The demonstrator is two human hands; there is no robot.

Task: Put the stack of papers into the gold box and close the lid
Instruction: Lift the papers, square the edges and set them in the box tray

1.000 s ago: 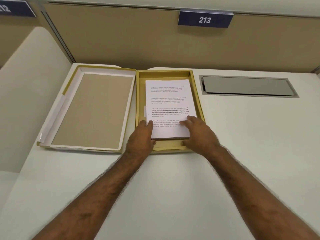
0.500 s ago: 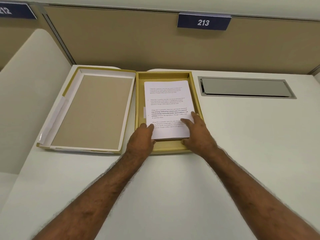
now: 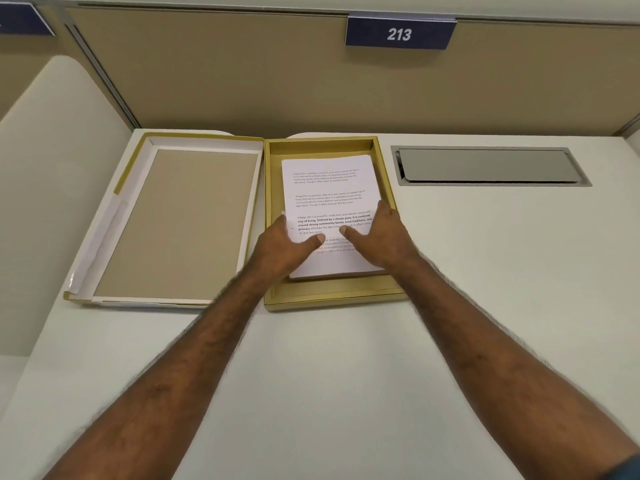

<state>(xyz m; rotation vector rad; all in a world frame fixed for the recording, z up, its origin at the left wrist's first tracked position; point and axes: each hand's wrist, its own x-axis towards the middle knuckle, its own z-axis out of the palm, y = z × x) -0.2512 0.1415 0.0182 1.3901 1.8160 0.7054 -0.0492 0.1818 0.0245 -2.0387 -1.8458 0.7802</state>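
The gold box (image 3: 332, 296) lies open on the white desk, and the stack of printed white papers (image 3: 325, 188) rests inside it, slightly askew. My left hand (image 3: 285, 247) lies flat on the stack's lower left part, thumb on the top sheet. My right hand (image 3: 379, 237) lies flat on the lower right part, its fingers along the stack's right edge next to the box wall. Neither hand grips anything. The lid (image 3: 180, 223) lies upside down to the left of the box, touching its side, with its brown inner face up.
A metal cable hatch (image 3: 485, 166) is set into the desk right of the box. A tan partition with a blue "213" sign (image 3: 399, 33) stands behind. A cream divider (image 3: 52, 168) borders the desk on the left.
Both hands have slid forward from the stack's near edge onto the top sheet, further into the box. The papers lie a little more inside; the lid has not moved.
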